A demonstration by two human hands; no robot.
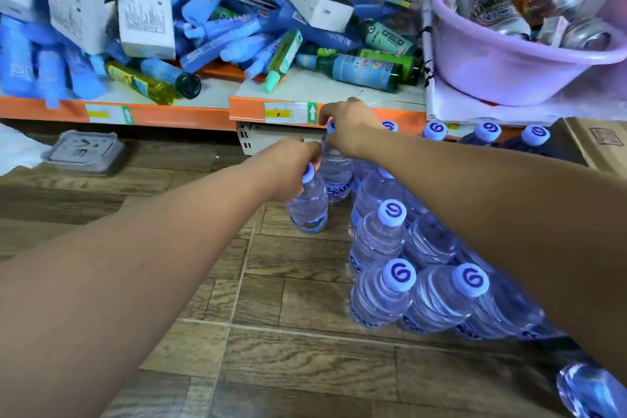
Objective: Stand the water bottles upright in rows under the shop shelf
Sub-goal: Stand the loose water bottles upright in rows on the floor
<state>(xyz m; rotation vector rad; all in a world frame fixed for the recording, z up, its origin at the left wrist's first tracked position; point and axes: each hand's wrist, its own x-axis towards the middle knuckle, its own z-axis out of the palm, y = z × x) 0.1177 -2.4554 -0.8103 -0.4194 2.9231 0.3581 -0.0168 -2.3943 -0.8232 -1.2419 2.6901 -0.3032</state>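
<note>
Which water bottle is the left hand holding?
The left hand grips the cap of the leftmost water bottle, standing alone on the floor left of the rows; the right hand holds the bottle behind it.

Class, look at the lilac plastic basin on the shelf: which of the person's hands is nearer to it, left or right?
Right. The right hand grips a bottle top just below the shelf edge, left of the basin. The left hand holds a bottle lower and further left.

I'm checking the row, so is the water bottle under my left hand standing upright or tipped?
Upright. The water bottle under the left hand stands with its base on the floor, cap up, fingers closed around the cap.
</note>
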